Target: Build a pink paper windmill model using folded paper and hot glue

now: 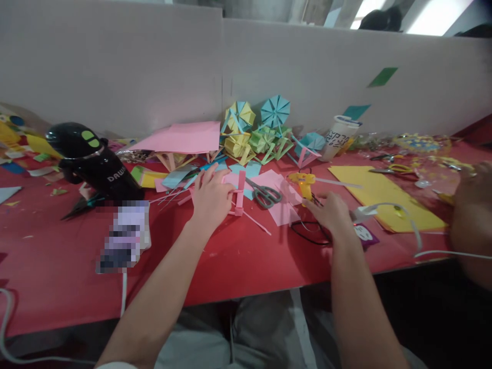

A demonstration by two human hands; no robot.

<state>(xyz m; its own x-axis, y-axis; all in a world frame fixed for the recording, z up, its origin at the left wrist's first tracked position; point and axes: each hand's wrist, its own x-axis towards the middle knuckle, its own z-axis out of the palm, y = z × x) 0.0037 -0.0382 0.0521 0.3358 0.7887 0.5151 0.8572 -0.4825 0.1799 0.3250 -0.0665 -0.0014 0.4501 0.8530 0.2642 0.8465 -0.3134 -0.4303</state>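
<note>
My left hand [213, 195] is over a small frame of folded pink paper strips [240, 192], its thumb and fingers closed on the left side. Part of the frame is hidden behind the fingers. My right hand [332, 212] grips the lower handle of a yellow hot glue gun [303, 179]; its nozzle points left and a clear glue stick juts out at the back. Between my hands, grey-handled scissors [265, 195] lie on pink paper sheets [286, 210]. A thin pink strip [258, 224] lies in front of the frame.
Folded paper umbrellas [275, 111] in blue, yellow and green stand by the white partition [154, 66]. At left are a black bottle [111, 169] and a phone [126, 236] with a cable. To the right lie yellow paper [384, 200], a white cable [413, 225] and another person's arm [471, 220].
</note>
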